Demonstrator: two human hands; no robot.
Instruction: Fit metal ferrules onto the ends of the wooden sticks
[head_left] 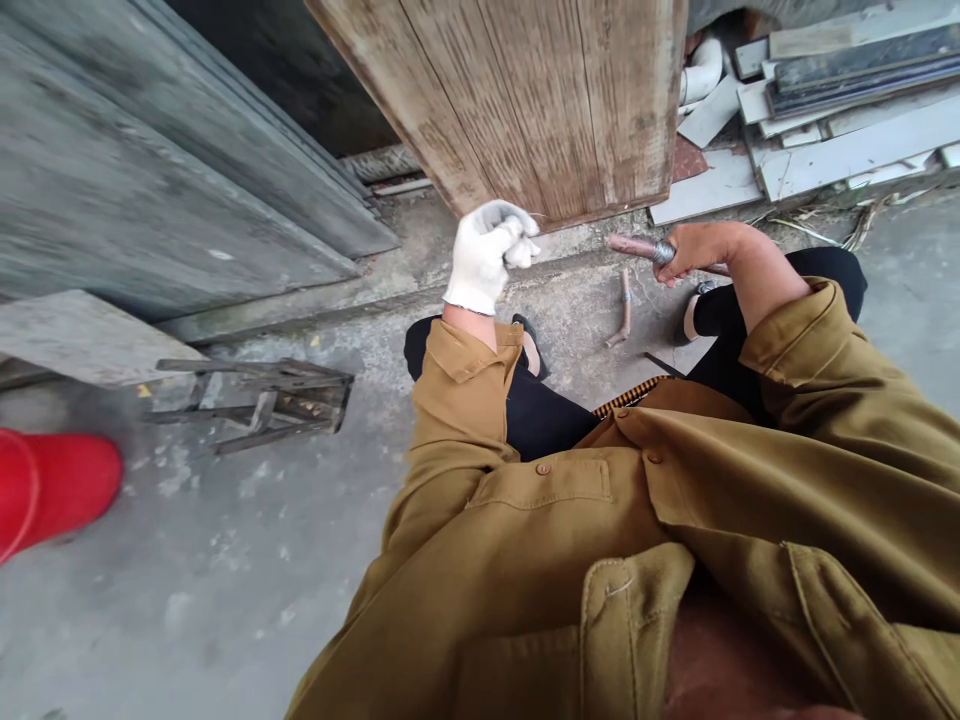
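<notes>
My left hand (491,248), in a white knit glove, is closed in front of the wooden panel. A thin pale strand, looking like wire, sticks out by its fingers. My bare right hand (701,248) is wrapped round a reddish-brown stick (631,245), whose free end points left. Close to the fingers, a coil of silvery wire (663,252) is wound round the stick. Below, on the concrete, lies a bent brown stick (625,305) with a light band around it; neither hand touches it.
A plank wooden panel (525,100) stands ahead on a low concrete ledge. Stacked tile and board strips (847,150) and a white pipe elbow (703,72) are at upper right. A small wooden stool (277,395) and red bucket (60,490) are at left.
</notes>
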